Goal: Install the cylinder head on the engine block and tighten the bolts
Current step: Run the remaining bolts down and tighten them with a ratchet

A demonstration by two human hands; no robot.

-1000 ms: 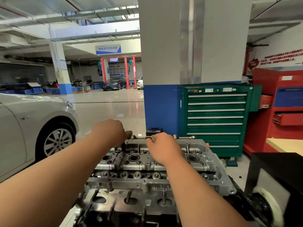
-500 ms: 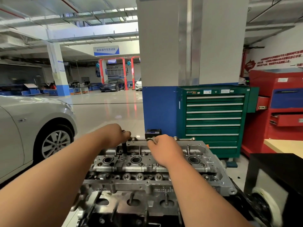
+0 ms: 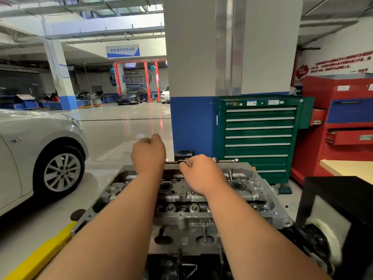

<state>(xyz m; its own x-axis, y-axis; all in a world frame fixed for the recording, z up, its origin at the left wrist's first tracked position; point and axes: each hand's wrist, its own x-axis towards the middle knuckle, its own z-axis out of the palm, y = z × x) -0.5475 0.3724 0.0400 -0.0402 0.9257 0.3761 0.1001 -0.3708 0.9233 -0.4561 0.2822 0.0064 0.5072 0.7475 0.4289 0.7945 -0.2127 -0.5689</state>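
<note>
The silver cylinder head (image 3: pixel 201 221) sits on the dark engine block (image 3: pixel 181 265) right below me. A chrome wrench (image 3: pixel 227 160) lies level over the head's far edge. My right hand (image 3: pixel 201 174) grips the wrench handle near its middle. My left hand (image 3: pixel 148 154) is curled over the wrench's left end, knuckles toward me. What is under its palm is hidden. Both forearms reach across the head and cover part of it.
A silver car (image 3: pixel 36 150) stands at the left on the glossy floor. Behind the engine are a blue-and-white pillar (image 3: pixel 191 126), a green drawer cabinet (image 3: pixel 260 136) and a red tool cabinet (image 3: pixel 343 122). A black stand (image 3: pixel 343 201) is at the right, and a yellow bar (image 3: pixel 40 257) at the lower left.
My left hand has moved right and a little higher along the far edge, and the black rod seen below it before is now hidden. The right hand keeps its hold on the wrench.
</note>
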